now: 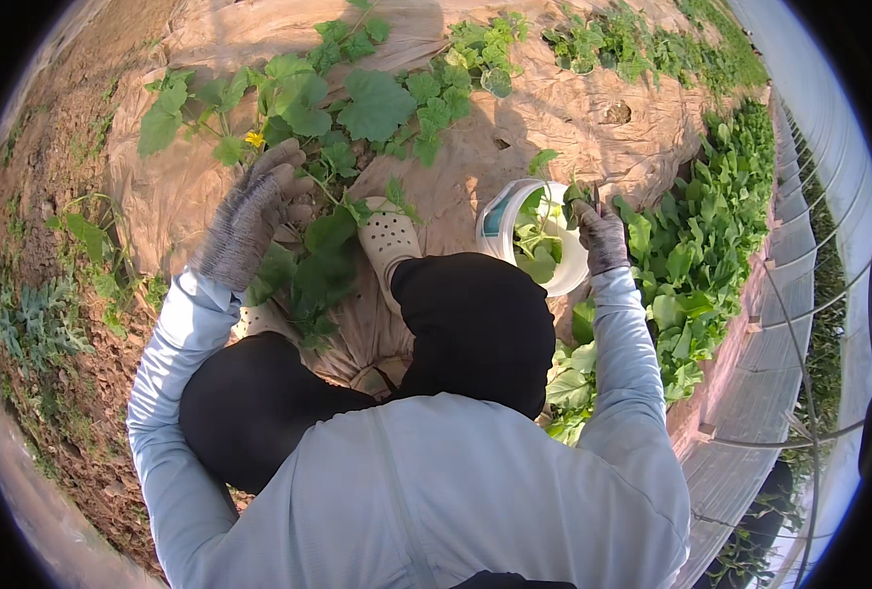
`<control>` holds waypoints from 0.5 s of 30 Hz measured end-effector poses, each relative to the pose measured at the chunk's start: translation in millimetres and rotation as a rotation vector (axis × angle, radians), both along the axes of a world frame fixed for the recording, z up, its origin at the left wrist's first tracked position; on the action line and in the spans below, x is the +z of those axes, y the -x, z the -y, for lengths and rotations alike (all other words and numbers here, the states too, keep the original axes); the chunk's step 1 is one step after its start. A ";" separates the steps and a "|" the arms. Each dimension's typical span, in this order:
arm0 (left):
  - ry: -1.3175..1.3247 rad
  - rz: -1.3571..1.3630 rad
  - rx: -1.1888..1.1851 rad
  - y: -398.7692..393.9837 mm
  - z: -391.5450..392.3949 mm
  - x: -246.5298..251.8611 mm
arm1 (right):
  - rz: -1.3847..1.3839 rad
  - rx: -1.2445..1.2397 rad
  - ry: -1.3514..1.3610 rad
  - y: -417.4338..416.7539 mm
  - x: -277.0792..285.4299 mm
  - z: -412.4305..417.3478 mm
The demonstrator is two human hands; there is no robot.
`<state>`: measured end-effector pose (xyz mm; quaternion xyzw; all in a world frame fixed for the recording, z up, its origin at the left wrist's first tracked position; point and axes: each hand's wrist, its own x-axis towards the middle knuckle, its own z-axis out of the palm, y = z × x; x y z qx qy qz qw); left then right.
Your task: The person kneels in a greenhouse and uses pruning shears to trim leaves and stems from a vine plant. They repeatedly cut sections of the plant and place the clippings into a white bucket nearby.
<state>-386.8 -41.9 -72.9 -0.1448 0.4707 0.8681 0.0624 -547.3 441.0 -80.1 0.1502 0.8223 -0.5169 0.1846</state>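
My left hand, in a grey knit glove, is beside leafy vine plants with a yellow flower. Its fingers point up and to the right; nothing is seen held in it. My right hand, also gloved, is at the right rim of a white plastic bucket. It grips a small dark-bladed tool, whose kind I cannot tell, and a green leaf or cutting shows at its fingertips. Cut leaves and stems lie inside the bucket.
Brown plastic mulch film covers the ground, with holes in it. A light clog stands near the vines. Dense leafy greens grow on the right, beside the greenhouse's plastic side wall. Bare soil with weeds lies on the left.
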 end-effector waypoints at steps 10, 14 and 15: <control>0.135 0.051 0.332 -10.2 39.6 -27.3 | -0.315 0.265 -0.672 -6.0 -13.3 31.3; 0.125 0.133 0.321 -14.7 44.6 -48.8 | -0.233 0.609 -0.268 10.3 -39.8 134.8; 0.147 0.159 0.306 -16.8 46.7 -51.4 | -0.157 0.653 -0.247 9.8 -46.5 169.7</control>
